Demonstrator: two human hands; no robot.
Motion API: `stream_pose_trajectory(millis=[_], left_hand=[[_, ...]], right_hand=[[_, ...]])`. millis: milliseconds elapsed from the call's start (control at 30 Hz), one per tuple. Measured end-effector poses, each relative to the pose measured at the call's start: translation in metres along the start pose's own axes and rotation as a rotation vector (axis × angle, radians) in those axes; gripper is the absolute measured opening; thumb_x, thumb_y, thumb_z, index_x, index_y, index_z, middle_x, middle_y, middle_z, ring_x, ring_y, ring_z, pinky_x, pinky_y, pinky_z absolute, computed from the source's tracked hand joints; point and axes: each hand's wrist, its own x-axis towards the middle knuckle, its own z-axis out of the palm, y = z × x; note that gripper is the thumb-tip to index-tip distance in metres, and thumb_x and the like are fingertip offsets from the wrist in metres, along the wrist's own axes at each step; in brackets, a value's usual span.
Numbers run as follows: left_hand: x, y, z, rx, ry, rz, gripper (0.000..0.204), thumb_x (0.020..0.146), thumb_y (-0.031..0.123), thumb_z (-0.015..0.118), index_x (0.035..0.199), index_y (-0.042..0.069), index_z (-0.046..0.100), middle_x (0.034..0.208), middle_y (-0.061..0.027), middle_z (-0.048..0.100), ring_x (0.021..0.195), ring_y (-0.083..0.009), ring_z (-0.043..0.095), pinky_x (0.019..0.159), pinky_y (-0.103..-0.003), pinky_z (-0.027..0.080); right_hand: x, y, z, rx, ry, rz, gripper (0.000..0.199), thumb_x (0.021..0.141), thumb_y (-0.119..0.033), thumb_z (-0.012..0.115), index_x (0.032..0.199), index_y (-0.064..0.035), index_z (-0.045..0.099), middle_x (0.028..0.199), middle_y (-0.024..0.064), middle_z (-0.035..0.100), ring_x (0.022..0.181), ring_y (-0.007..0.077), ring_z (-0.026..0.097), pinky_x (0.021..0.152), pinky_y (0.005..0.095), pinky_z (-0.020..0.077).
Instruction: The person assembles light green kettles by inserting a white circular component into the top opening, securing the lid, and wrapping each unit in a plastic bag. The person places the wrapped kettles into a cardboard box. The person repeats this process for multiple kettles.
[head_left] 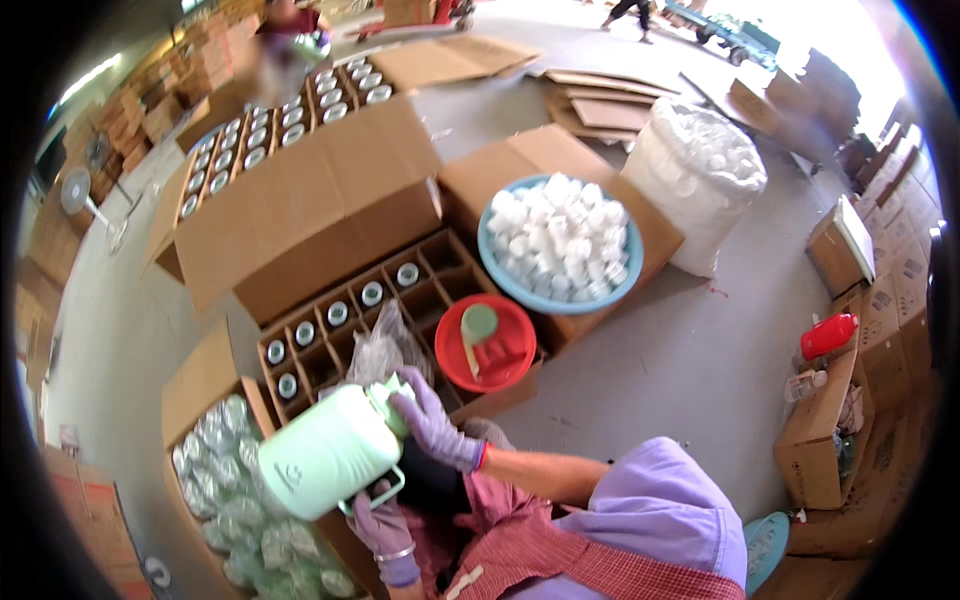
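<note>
A mint-green thermos jug lies tilted in front of me, its neck pointing to the upper right. My right hand, in a purple glove, is closed round the jug's neck and top. Below it, my left hand, also gloved, grips the jug at its handle. Just beyond the jug, a divided carton holds several upright bottles with round tops, with crumpled clear plastic lying on the dividers. On this carton's right side sits a red bowl with a green round piece and red pieces inside.
A blue basin heaped with white caps stands on a carton at the right. Left of me, an open box is full of plastic-wrapped items. Farther off are a filled bottle carton, a white sack and another person.
</note>
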Motion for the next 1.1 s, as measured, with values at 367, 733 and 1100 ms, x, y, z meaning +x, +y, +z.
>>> stream_pose_trajectory(millis=[367,733,1100], left_hand=[[0.041,0.017,-0.007,-0.184,-0.095,-0.056,0.025,0.091,0.018,0.055,0.107,0.000,0.062,0.105,-0.0090,0.065,0.094,-0.0193,0.064,0.086,-0.036,0.055],[0.055,0.032,-0.001,0.055,-0.081,-0.037,0.027,0.089,0.013,0.063,0.112,-0.001,0.062,0.109,-0.0134,0.067,0.098,-0.0219,0.065,0.084,-0.036,0.052],[0.049,0.041,0.009,0.284,-0.164,0.023,0.029,0.087,0.010,0.067,0.113,-0.001,0.063,0.108,-0.0155,0.069,0.098,-0.0261,0.065,0.087,-0.039,0.048]], right_hand=[[0.108,0.068,-0.121,-1.023,-0.099,-0.017,0.078,0.083,-0.045,0.067,0.148,-0.0192,0.033,0.147,0.0231,0.034,0.131,0.0476,0.035,0.105,0.0572,0.0348],[0.126,0.017,-0.156,-0.877,-0.277,-0.040,0.058,0.074,-0.034,0.075,0.124,-0.0142,0.055,0.128,0.0144,0.051,0.114,0.0368,0.052,0.097,0.0521,0.0436],[0.034,-0.063,-0.042,-0.513,-0.557,-1.423,0.044,0.089,-0.042,0.064,0.124,-0.0157,0.055,0.137,0.0295,0.039,0.119,0.0516,0.044,0.096,0.0625,0.0416]])
